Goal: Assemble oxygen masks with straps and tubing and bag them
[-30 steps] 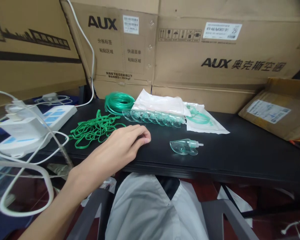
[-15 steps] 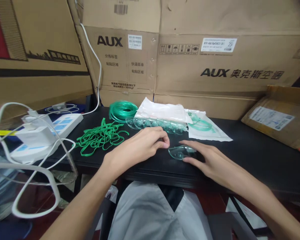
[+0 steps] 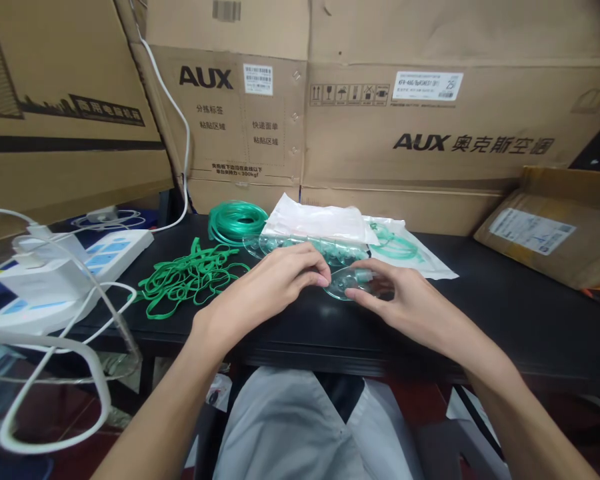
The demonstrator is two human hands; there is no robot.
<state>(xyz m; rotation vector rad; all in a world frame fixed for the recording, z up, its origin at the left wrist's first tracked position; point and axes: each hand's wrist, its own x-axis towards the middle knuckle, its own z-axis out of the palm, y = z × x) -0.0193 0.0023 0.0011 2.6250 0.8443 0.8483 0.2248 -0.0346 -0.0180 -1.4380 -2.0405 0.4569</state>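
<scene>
The mask [image 3: 341, 285] is gripped between thumb and fingers of the right hand [image 3: 397, 290], over the table [image 3: 300, 330]; the left hand [image 3: 287, 275] is curled at its edge (whether it is pinched cannot be told). The mask row [image 3: 347, 254] behind is partly blocked by the left hand; straps [image 3: 187, 279] and tubing [image 3: 237, 223] are noted left, a pouch [image 3: 434, 265] right

You have a clear, green-tinted mask [image 3: 338, 286] right of the straps [image 3: 194, 268], tapered end toward them.
</scene>
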